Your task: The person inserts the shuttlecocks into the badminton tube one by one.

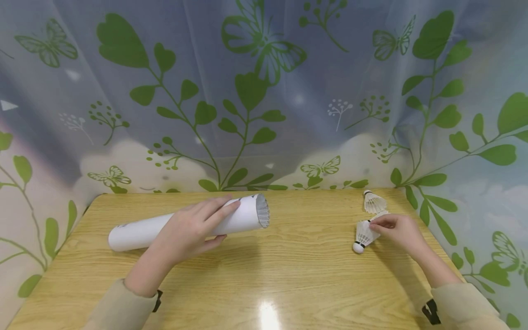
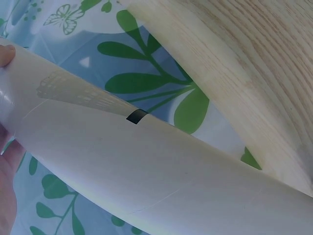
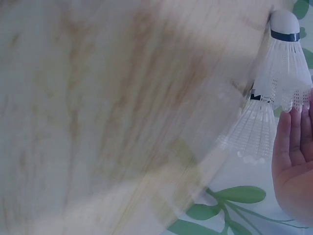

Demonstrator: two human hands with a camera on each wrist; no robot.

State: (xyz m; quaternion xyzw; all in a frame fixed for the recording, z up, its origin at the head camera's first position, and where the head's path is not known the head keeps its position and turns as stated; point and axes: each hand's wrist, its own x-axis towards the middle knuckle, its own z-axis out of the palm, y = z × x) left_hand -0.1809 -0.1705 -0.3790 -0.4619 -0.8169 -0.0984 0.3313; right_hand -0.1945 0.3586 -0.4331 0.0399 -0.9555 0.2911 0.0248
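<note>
My left hand [image 1: 187, 229] grips a long white tube [image 1: 243, 215] from above, thumb on its near side. The tube lies slantwise over the table, its mouth raised to the right. A net-like grey pattern shows inside that mouth. In the left wrist view the tube wall [image 2: 161, 171] fills much of the picture, with a small black mark on it. At the table's right side my right hand [image 1: 398, 233] pinches the skirt edge of a white shuttlecock [image 1: 365, 234], whose cork points down toward me. Another shuttlecock [image 1: 373, 202] lies just behind; a further white rim is partly hidden.
A wooden table [image 1: 297, 275] lies under both hands. Behind and beside it hangs a curtain [image 1: 264, 114] printed with leaves and butterflies, close against the table's back edge. The shuttlecocks sit near the table's right edge.
</note>
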